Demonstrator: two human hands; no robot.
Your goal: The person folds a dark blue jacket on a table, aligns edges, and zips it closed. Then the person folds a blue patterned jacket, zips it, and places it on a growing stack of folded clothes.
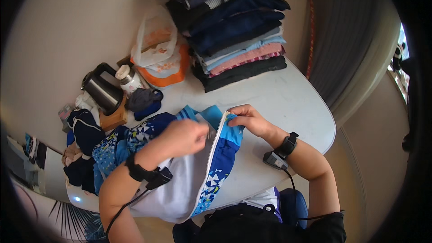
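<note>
A blue, white and light-blue patterned jacket (219, 172) lies across the front of the table, its pale lining turned up. Its white zipper edge (213, 145) runs from the top corner down to the table's near side. My right hand (251, 121) pinches the jacket at the upper end of that zipper, thumb against the light-blue cloth. Just left of it, over the lining, my left hand (189, 138) has curled fingers and is blurred. A small blurred dark patch shows by its fingertips; what it is, or whether it is held, is unclear.
A tall stack of folded clothes (236, 40) stands at the back of the white table (290, 98). Left of it are a plastic bag (162, 64), a flask (130, 81), an electric kettle (104, 91) on a wooden box (113, 119), and crumpled clothes (86, 135). A curtain (347, 50) hangs at the right.
</note>
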